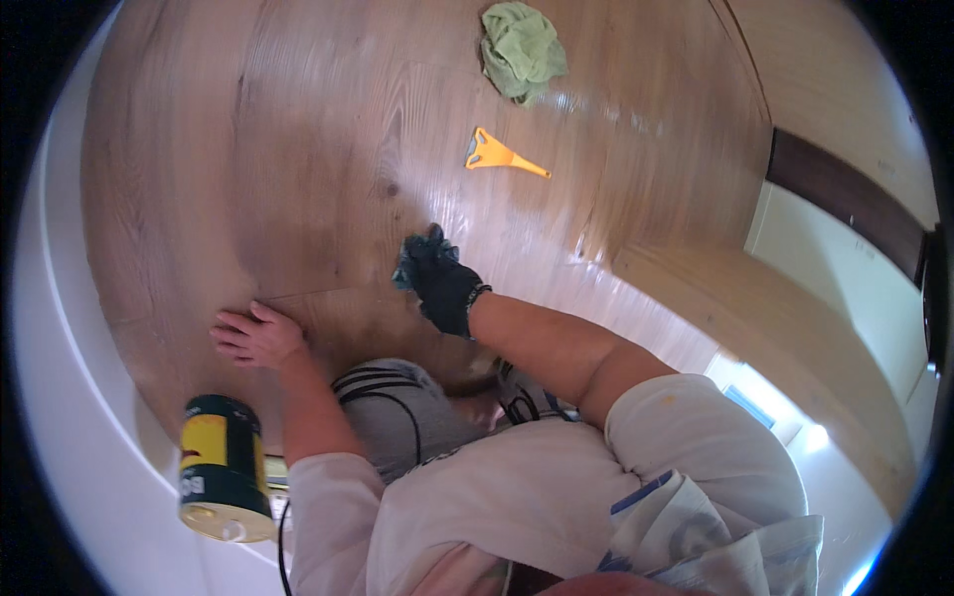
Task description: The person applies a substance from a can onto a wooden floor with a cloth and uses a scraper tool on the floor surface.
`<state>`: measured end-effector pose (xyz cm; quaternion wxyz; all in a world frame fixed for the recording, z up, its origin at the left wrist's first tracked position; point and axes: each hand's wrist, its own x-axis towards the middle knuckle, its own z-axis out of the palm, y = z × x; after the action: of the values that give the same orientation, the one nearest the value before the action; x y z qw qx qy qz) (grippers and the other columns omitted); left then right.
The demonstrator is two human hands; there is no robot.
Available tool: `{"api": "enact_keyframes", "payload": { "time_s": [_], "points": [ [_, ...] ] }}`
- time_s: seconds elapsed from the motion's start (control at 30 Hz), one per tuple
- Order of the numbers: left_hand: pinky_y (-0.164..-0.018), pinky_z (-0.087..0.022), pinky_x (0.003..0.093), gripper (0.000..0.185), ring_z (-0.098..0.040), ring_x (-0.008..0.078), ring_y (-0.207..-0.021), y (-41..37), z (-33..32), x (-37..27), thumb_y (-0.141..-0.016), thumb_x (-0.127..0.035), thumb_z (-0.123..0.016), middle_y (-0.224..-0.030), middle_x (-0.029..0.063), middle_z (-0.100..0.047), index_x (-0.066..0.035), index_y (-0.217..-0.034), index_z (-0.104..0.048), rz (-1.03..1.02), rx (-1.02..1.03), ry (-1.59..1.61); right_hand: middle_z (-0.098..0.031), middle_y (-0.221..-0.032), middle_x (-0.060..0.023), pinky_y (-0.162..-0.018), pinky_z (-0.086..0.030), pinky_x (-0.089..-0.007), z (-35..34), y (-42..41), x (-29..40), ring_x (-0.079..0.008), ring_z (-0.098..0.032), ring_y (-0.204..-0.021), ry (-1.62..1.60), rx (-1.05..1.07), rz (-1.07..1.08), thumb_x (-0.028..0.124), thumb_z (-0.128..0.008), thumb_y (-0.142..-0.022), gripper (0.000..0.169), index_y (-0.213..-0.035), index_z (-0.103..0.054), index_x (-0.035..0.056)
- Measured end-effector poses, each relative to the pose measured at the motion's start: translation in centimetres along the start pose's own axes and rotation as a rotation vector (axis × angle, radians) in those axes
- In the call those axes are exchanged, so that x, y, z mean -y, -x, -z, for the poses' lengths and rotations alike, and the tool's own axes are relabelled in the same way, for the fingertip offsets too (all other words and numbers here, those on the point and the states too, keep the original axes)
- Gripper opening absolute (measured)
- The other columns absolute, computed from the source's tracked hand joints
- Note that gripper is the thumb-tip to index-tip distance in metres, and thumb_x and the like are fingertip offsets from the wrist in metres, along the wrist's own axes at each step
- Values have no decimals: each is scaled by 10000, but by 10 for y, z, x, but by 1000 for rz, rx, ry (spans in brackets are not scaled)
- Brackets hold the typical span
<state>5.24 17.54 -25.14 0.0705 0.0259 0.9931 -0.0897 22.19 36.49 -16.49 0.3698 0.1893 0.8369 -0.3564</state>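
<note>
My right hand (447, 294) wears a black glove and presses a crumpled dark green cloth or pad (403, 270) against the wood-grain plank floor (313, 164). Part of that pad is hidden under the gloved fingers. Bare and palm down, my left hand (261, 337) rests on the floor to the left, fingers slightly spread, holding nothing. Beyond my right hand lies a yellow-handled scraper (492, 153) with a flat blade end. Farther out is a bunched light green cloth (522, 56). A dark green and yellow metal can (227, 462) is near my left forearm.
A white wall with a baseboard (59, 283) curves along the left. At the right are light wood panels (782, 313) and a cabinet with a dark recessed strip (842, 194). My bent knees (402, 402) are close behind my hands. Glossy streaks show on the floor.
</note>
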Motion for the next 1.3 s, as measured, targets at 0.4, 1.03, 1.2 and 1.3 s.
{"api": "enact_keyframes", "payload": {
  "time_s": [0.4, 1.03, 1.2, 1.3],
  "points": [
    [-928, -190, 526, 576, -186, 356, -1212, 3, -11, -2, -814, -455, -327, -1336, 147, -192, -140, -1288, -236, -19, -57, -21, -343, -1227, -178, -962, -255, -381, 16, 5, -29, -345, -312, -1150, 193, -107, 151, 83, -464, -752, 579, -1267, -203, 34],
    [-931, -179, 542, 556, -177, 346, -1220, 4, 4, -9, -813, -418, -370, -1348, 127, -173, -152, -1286, -248, 50, -25, 110, -473, -1078, -222, -826, -374, -402, 75, -119, -93, -370, -480, -923, 316, -842, -20, 272, -488, -765, 451, -1135, -426, 22],
    [-945, -160, 530, 570, -147, 341, -1229, 2, 2, -3, -810, -429, -365, -1351, 125, -158, -149, -1290, -237, 50, 8, 101, -446, -1134, -181, -796, -391, -367, -5, -65, 31, -265, -450, -1014, 92, -323, 108, 178, -446, -802, 385, -1161, -424, 41],
    [-952, -153, 523, 571, -137, 339, -1232, 6, 6, -13, -812, -429, -359, -1351, 128, -154, -148, -1292, -233, 21, 30, 108, -436, -1156, -160, -772, -400, -298, -2, -48, 18, -190, -432, -1011, -394, -309, 165, 203, -510, -796, 420, -1180, -418, 57]
  ]
}}
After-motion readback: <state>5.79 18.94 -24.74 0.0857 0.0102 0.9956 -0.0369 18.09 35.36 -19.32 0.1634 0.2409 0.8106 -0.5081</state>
